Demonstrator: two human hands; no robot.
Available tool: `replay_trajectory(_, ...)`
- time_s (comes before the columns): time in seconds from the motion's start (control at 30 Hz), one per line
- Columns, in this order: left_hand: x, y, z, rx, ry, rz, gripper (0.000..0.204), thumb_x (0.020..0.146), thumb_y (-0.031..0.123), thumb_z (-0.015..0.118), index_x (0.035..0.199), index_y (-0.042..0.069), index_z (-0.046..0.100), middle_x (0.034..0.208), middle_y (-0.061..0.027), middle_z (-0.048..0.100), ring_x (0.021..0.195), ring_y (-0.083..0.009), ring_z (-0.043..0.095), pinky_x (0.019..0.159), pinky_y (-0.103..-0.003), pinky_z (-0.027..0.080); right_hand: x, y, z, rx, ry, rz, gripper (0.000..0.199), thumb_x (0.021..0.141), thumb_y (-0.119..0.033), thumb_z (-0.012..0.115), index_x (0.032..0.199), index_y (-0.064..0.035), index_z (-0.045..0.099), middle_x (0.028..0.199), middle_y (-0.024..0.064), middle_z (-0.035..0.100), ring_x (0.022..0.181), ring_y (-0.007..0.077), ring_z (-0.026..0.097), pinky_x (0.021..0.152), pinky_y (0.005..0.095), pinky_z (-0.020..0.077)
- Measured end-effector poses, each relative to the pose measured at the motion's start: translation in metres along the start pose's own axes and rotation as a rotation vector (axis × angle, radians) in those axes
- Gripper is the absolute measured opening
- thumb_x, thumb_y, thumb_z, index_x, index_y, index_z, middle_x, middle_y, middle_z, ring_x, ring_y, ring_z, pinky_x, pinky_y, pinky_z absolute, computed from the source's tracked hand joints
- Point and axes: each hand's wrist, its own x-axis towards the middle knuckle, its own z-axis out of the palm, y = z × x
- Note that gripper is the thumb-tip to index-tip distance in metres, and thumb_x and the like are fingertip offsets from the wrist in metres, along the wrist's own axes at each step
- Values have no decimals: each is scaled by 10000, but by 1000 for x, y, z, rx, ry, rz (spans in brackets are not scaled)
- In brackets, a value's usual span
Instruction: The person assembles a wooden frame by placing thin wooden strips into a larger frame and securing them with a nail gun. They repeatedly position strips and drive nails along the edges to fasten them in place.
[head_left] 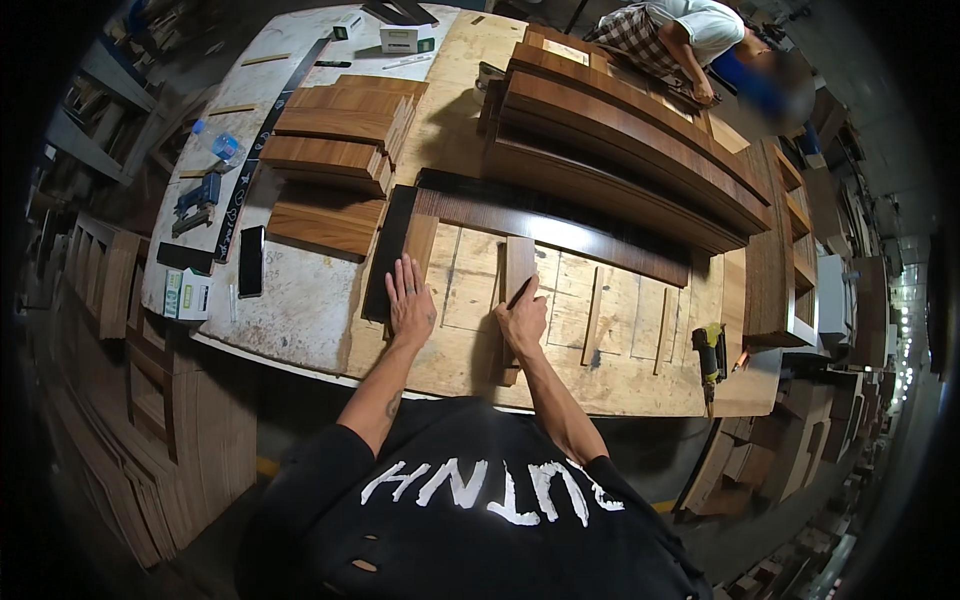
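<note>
My left hand [409, 302] lies flat, its spread fingers resting on a short brown board [421, 240] beside a black strip [396, 255]. In my right hand [523, 322] is a dark, slim, pen-like tool [519, 291], pinched between the fingers. That hand rests on another short brown board [520, 256], which runs toward the table's near edge. Both boards meet a long, glossy dark-brown panel [560, 234] at their far ends. Thin wooden strips [593, 315] lie to the right on the worktable [625, 375].
Long brown boards [630, 135] are stacked beyond the panel; shorter boards [335, 125] stand left. A nail gun [711, 362] lies at right, a blue one [197, 205] at left near a bottle [222, 143] and a phone [252, 262]. A co-worker [690, 45] bends over the far right.
</note>
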Motion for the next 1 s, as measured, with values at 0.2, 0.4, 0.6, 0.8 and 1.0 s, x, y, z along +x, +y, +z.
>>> replay_trajectory(0.2, 23, 11, -9, -47, -118, 0, 782, 898, 57, 498, 1599, -48, 166, 1702, -205, 82, 1583, -317, 63, 1291, -420, 33, 37, 1, 4, 10, 87, -39, 919, 806, -229, 705, 1555, 0, 223, 1072, 331, 571, 989, 473, 586, 835, 551, 526)
replay_trajectory(0.4, 19, -1, -1, -264, 18, 57, 741, 985, 203, 516, 1592, -58, 179, 1689, -233, 109, 1576, -345, 82, 1276, -494, 27, 43, 29, -25, 237, 240, -189, 928, 876, -371, 710, 1563, 41, 240, 1196, 319, 615, 1068, 455, 616, 910, 524, 507)
replay_trajectory(0.6, -46, 51, -25, -292, -234, 545, 825, 961, 430, 610, 1611, 71, 248, 1672, -210, 194, 1554, -355, 169, 1243, -590, 103, -18, 129, -85, 224, 358, 108, 884, 847, -342, 752, 1528, 43, 342, 1393, 313, 553, 1264, 449, 561, 1072, 471, 450)
replay_trajectory(0.8, -63, 103, -24, -244, -328, 849, 709, 969, 400, 609, 1593, 193, 344, 1678, -79, 262, 1557, -292, 200, 1239, -597, 98, -17, 213, -84, 34, 289, 163, 617, 857, -307, 734, 1336, 41, 560, 1193, 295, 645, 1058, 469, 627, 931, 518, 512)
replay_trajectory(1.0, -65, 101, -19, -228, -302, 810, 640, 986, 387, 586, 1569, 199, 400, 1667, -48, 294, 1553, -292, 206, 1237, -619, 63, -5, 215, -67, -31, 364, 61, 465, 839, -235, 699, 1210, 35, 621, 1150, 256, 650, 1050, 473, 585, 947, 523, 487)
